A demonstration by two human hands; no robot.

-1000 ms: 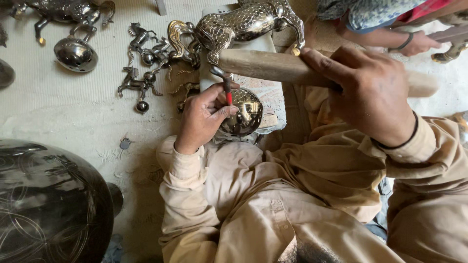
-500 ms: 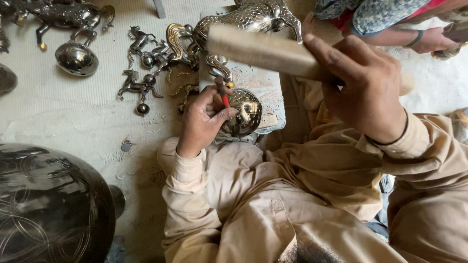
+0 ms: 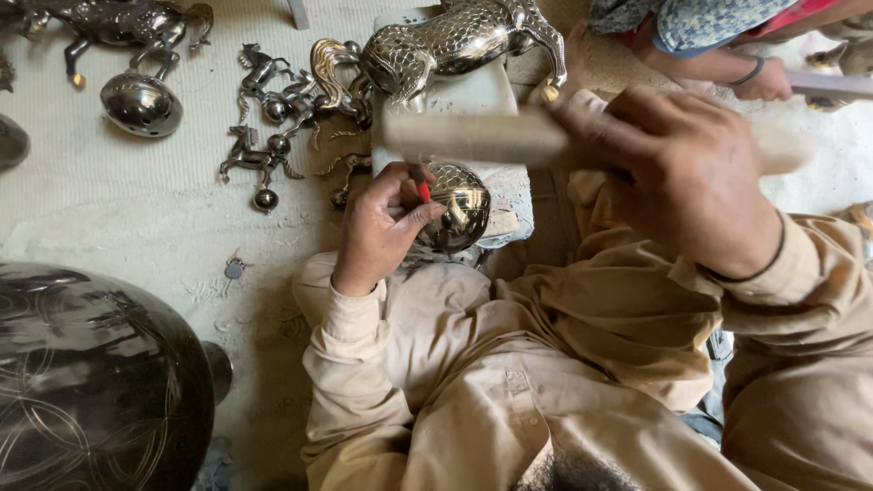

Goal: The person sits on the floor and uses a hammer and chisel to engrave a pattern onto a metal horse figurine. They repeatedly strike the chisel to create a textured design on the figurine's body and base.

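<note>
My left hand pinches a thin chisel with a red band upright against a shiny round metal ball that rests on a cloth-covered block. My right hand grips a thick wooden mallet, held level just above the chisel and blurred by motion. Behind the ball stands a large scaled metal horse figure on a white block.
Small metal horse figures and a polished sphere lie on the pale mat at upper left. A big dark engraved metal vessel fills the lower left. Another person's hand holds a tool at upper right.
The mallet rose and tilted half a second ago, then came down level over the chisel. My left hand has kept the chisel on the ball.
</note>
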